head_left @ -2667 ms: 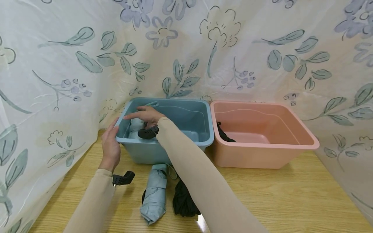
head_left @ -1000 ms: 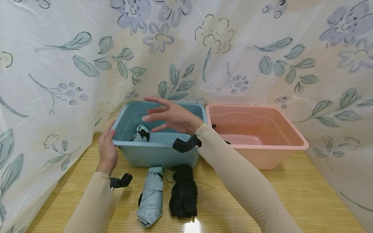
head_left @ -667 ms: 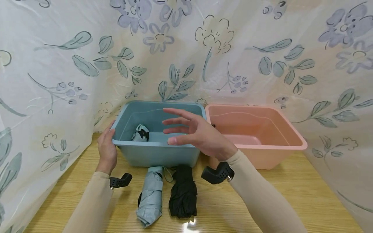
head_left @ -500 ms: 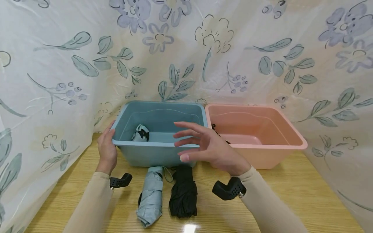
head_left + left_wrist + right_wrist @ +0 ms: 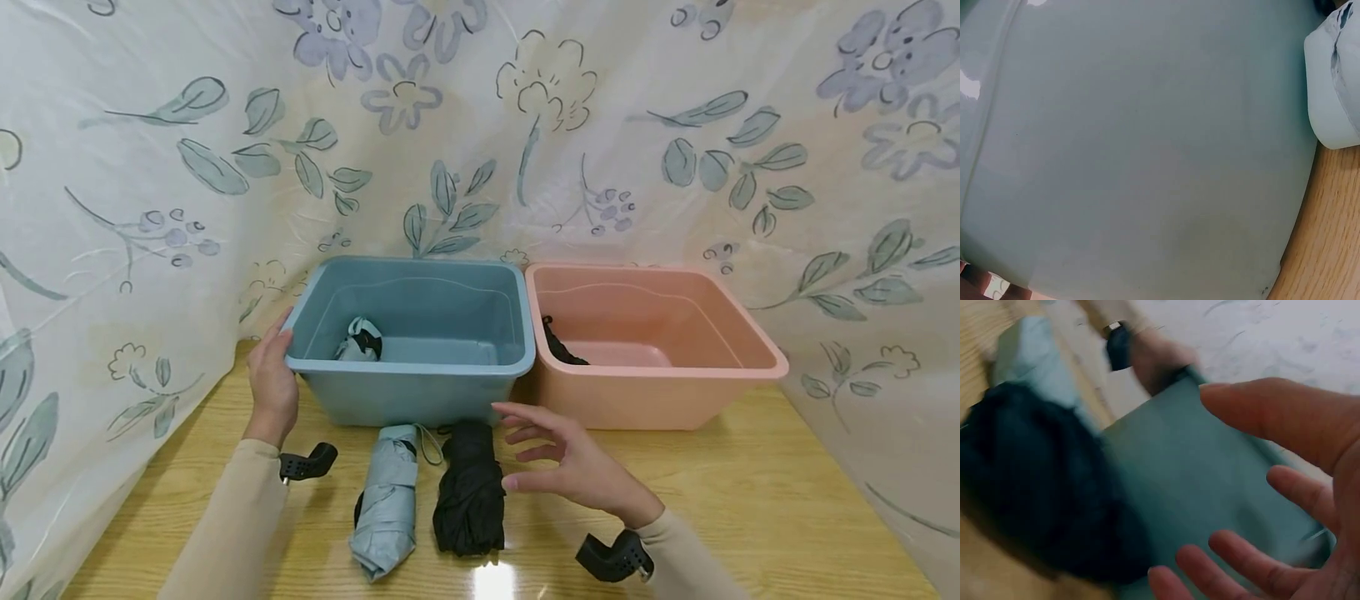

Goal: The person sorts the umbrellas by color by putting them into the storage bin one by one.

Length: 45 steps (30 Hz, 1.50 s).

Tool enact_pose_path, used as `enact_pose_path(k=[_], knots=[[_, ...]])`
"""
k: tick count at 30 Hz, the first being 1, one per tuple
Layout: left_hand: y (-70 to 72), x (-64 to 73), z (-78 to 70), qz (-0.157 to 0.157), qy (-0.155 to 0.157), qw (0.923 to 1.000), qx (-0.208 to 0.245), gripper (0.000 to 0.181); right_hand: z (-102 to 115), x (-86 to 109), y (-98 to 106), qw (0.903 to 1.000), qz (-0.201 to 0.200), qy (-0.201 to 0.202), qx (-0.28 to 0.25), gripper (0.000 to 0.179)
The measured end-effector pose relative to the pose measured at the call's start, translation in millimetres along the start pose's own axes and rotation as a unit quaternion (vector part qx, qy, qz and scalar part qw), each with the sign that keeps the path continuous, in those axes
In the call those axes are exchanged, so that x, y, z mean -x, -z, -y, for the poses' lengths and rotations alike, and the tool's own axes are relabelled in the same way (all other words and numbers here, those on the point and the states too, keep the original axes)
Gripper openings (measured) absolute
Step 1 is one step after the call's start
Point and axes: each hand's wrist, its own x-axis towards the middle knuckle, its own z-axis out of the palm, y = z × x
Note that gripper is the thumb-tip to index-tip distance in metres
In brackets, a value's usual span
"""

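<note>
Flaring, crinkled black cloth umbrella (image 5: 471,496)

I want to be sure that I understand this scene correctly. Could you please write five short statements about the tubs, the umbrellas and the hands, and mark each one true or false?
1. The left hand touches the blue tub. True.
2. The right hand is beside the black umbrella. True.
3. The blue tub is empty. False: a light-blue item lies in it.
4. The black umbrella lies in the blue tub. False: it lies on the table, beside a light-blue umbrella.
5. The pink tub contains a black item. True.
</note>
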Motion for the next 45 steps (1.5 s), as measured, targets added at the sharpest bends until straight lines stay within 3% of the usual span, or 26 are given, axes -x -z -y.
enact_pose_path(k=[7,11,15,23,34,45], knots=[[0.8,-1.7,0.8,-0.004,0.007,0.9999,0.010,0.051,-34,-5.3,-13,0.9962,0.006,-0.085,0.019,0.078],[1.1,-1.6,0.7,-0.004,0.007,0.9998,0.020,0.051,-44,-11.5,-20,0.9941,0.027,-0.103,0.019,0.080],[1.3,-1.7,0.4,-0.002,0.007,0.9996,0.028,0.051,-51,-18.2,-27,0.9934,0.049,-0.102,0.018,0.083],[0.2,-2.0,-1.6,0.001,0.015,0.9995,0.028,0.051,-53,-30.4,-36,0.9901,0.053,-0.102,0.081,0.090],[0.6,-1.4,-0.9,-0.004,0.016,0.9997,0.020,0.051,-48,-39.8,-42,0.9892,0.054,-0.136,0.008,0.094],[-0.5,-1.0,0.2,-0.011,0.012,0.9998,0.009,0.051,-55,-32.4,-44,0.9926,0.051,-0.102,-0.043,0.094]])
